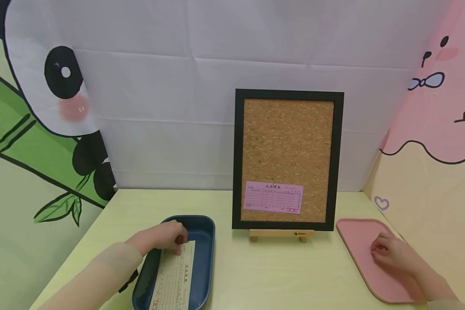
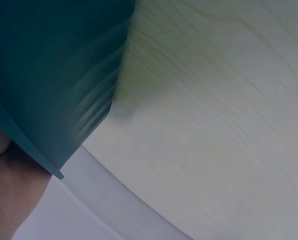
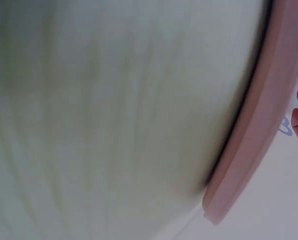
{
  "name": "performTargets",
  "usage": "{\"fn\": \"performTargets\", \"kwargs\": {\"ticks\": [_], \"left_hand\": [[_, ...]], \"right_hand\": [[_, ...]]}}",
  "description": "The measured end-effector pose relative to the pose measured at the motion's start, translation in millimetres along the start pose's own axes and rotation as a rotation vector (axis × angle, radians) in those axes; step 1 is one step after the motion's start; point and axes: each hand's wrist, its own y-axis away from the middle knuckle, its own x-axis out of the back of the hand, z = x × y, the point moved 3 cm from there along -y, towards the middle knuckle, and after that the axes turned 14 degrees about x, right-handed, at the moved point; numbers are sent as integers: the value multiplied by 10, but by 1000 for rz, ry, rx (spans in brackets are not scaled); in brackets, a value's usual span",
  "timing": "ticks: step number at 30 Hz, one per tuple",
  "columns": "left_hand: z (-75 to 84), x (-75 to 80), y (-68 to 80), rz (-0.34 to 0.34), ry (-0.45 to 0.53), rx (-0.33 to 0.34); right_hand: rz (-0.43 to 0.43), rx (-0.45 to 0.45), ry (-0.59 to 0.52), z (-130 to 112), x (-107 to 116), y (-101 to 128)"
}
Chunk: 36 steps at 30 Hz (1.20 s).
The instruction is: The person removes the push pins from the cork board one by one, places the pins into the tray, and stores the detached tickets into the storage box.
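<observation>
A cream printed paper form (image 1: 177,277) lies in the blue tray (image 1: 204,249) at the front left of the table. My left hand (image 1: 170,237) reaches over the tray's far side and pinches the form's upper edge between thumb and fingers. In the left wrist view, the tray's ribbed outer wall (image 2: 84,90) hides most of that hand. Over the pink tray (image 1: 358,230) on the right, my right hand (image 1: 392,254) hovers with loosely bent fingers. The right wrist view shows a gap between its thumb (image 3: 297,120) and fingers, with no object visible there.
A black-framed cork board (image 1: 288,146) stands on a small wooden easel (image 1: 280,233) at the table's back centre. Low on the cork hangs a purple printed form (image 1: 272,198), fixed by a small pin (image 1: 275,184). Printed cloth (image 1: 158,150) walls in the back and sides.
</observation>
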Motion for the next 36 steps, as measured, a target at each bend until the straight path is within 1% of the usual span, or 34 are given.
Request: {"fn": "performTargets", "kwargs": {"ticks": [6, 10, 14, 18, 24, 27, 32, 36], "left_hand": [[31, 93, 21, 23, 67, -41], [39, 135, 11, 51, 90, -37], [68, 196, 1, 95, 128, -54], [121, 310, 24, 165, 182, -65], [220, 500, 107, 267, 231, -23], [288, 581, 147, 320, 245, 4], [440, 702, 222, 421, 285, 50], [596, 763, 252, 501, 335, 81]], "right_hand": [[-21, -78, 2, -31, 67, -56], [-9, -106, 7, -71, 140, -130], [-7, -146, 20, -111, 221, -207], [1, -171, 43, -166, 315, -329], [83, -152, 79, -305, 438, -589], [128, -145, 78, -383, 480, -724], [219, -109, 76, -507, 506, -946], [284, -116, 50, -585, 469, -1111]]}}
